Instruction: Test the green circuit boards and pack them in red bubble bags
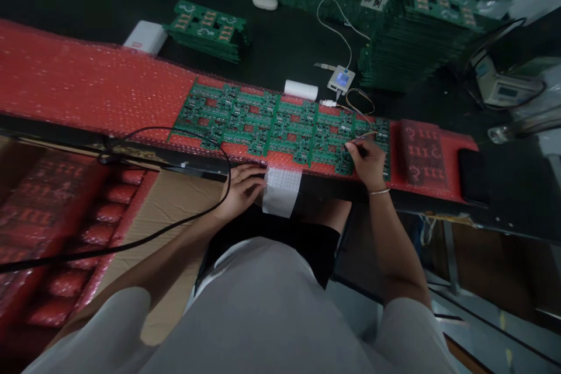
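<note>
Several green circuit board panels (249, 117) lie side by side on red bubble wrap along the bench's front edge. Over the right-hand panels, my right hand (368, 160) is closed in a pinch on the end of a thin multi-coloured cable (367, 133), its tip hidden by my fingers at the board. That cable runs back to a small white device (340, 79) with a lit screen. My left hand (241, 190) rests at the bench edge with fingers stretched out, fingertips beside a white sheet (281, 193) that hangs over the edge.
Board stacks stand at the back left (208, 29) and back right (421, 35). A red-wrapped bundle (423, 152) and a black flat object (474, 175) lie at right. A black cable (175, 225) crosses my left forearm. Below left is a carton (144, 245) beside red-wrapped packs (65, 283).
</note>
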